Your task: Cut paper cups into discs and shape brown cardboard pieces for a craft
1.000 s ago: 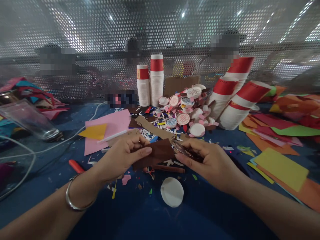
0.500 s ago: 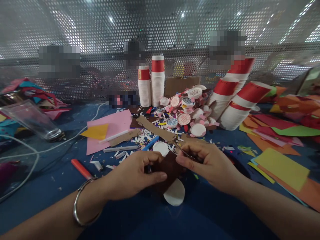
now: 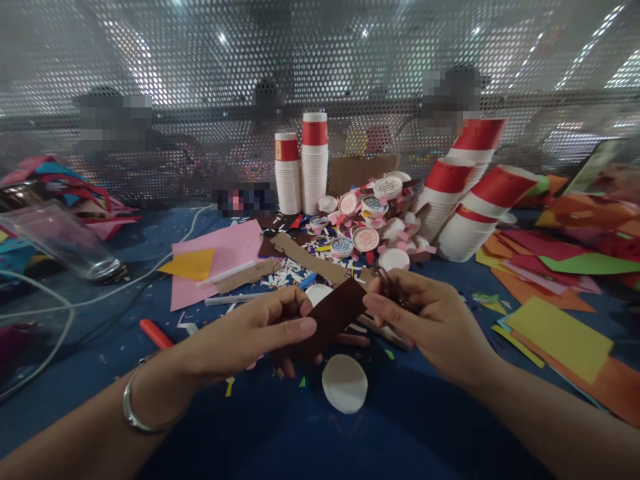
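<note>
My left hand [image 3: 270, 327] is closed on a dark brown piece of paper [image 3: 337, 317], thumb on top and fingers underneath. The paper slants up to the right, and its far end reaches the fingertips of my right hand [image 3: 425, 313]. That hand is curled around a pair of small dark scissors [image 3: 393, 288], mostly covered by the fingers. Below the paper, a round white disc [image 3: 345, 383] lies on the blue table. Another white disc [image 3: 319, 293] is partly hidden behind the brown paper.
Stacked red-and-white paper cups [image 3: 315, 167] stand at the back, with more leaning stacks [image 3: 467, 230] at the right. Decorated discs [image 3: 365, 239] lie heaped among paper scraps. Pink paper [image 3: 235, 243], a toppled clear glass [image 3: 65, 237], a red marker [image 3: 155, 333] and coloured sheets [image 3: 565, 337] surround them.
The brown paper has been raised and turned upward to the right in my left hand. My right hand has drawn slightly right, the scissors tucked back into its fingers.
</note>
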The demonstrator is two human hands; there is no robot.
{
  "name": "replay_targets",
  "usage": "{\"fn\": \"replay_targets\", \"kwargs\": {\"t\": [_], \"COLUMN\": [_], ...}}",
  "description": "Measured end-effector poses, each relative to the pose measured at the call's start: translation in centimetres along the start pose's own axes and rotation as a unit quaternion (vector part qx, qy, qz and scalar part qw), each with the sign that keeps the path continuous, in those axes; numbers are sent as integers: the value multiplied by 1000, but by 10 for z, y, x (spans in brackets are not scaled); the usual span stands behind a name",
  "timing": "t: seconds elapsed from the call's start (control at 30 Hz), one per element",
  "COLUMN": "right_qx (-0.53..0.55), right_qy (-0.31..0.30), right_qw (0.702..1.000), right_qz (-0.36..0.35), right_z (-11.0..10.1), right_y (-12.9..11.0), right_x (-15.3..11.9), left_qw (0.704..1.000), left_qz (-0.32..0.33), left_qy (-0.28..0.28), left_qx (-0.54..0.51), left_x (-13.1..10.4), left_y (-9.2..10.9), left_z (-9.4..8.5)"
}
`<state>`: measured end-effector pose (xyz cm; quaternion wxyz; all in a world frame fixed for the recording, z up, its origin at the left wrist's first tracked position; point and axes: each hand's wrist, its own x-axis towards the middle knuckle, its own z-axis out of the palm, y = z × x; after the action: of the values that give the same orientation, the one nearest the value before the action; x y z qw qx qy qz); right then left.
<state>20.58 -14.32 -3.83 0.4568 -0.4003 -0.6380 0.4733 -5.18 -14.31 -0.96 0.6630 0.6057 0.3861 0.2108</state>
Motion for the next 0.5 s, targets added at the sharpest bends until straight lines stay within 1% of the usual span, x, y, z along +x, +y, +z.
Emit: {"fn": "replay_targets", "kwargs": {"t": [0.1,0.17,0.27,0.33,0.43,0.5], "right_qx": [16,32,48,53,52,47], "right_qy": [-15,-21,-28,-44,-65,-64], "right_qw": [1000,999,998,998,997,997], "right_qz": [-8,-6,1,4,7,17], "right_z": [0,0,1,1,2,2], "right_y": [0,0,0,0,0,1], "right_x": [1,1,2,3,4,4], "left_qw": [987,980,982,983,978,975], "left_qz": [-12,-9,-5,-6,-30,-43], "left_qy": [-60,-69,-59,-50,-33,-15], "left_qx": [-148,-188,-181,-179,-202,-218], "left_x": [0,1,2,3,4,5], "left_y": [0,-1,-4,-6,-8,-8], "left_z": [8,12,14,15,19,20]}}
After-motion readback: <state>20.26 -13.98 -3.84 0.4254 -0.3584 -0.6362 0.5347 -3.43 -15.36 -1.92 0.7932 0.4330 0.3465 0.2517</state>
